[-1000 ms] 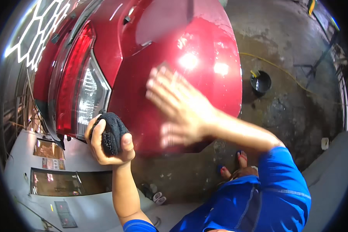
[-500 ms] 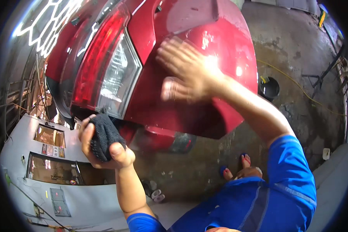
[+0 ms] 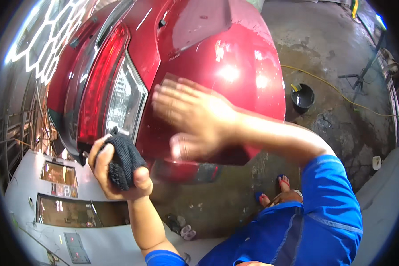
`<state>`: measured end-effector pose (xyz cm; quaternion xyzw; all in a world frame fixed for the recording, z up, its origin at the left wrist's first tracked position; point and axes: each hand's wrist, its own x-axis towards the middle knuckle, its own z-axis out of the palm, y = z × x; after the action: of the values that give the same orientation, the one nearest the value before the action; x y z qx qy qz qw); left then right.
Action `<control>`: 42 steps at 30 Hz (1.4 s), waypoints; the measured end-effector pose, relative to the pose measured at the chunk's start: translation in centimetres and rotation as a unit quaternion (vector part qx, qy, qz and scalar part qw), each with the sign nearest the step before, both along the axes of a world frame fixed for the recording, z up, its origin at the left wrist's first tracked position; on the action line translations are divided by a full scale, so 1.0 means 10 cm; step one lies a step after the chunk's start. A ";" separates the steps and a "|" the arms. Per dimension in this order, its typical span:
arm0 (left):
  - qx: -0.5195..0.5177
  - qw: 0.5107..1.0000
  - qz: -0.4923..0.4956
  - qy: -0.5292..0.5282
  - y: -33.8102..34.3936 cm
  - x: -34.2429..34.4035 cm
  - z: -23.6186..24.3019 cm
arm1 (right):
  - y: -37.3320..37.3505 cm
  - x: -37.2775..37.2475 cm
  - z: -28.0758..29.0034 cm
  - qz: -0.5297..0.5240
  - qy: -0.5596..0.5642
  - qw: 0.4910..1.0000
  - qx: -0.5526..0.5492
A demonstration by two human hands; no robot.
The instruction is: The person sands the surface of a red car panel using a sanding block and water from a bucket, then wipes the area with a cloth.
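While the red rear car panel [image 3: 244, 95] lay beneath the right hand [image 3: 197, 113], the nearer one, the tail lamp [image 3: 103, 86] stood to its left, long axis slanting from upper right to lower left. The right hand was flat, thumb apart, a thin sheet [image 3: 170, 79] showing past its fingers; its pressure was unclear. The left hand [image 3: 133, 193] clasped a bunched black knit cloth [image 3: 126, 162].

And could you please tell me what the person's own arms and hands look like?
The left sleeve and right sleeve are short and bright blue, the right showing pale stitching. The left forearm and right forearm are bare, no watch showing; the left hand and right hand wear no gloves.
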<state>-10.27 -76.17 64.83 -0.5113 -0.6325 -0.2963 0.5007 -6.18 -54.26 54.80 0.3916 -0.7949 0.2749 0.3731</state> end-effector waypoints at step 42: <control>0.099 0.995 0.016 -0.012 0.28 -0.24 -0.38 | 0.13 0.51 -0.41 -0.005 -0.089 0.988 0.129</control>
<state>-12.67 -73.39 61.01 -0.4456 -0.6143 -0.3558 0.5455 -1.04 -53.00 50.68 0.4063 -0.8559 0.2019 0.2482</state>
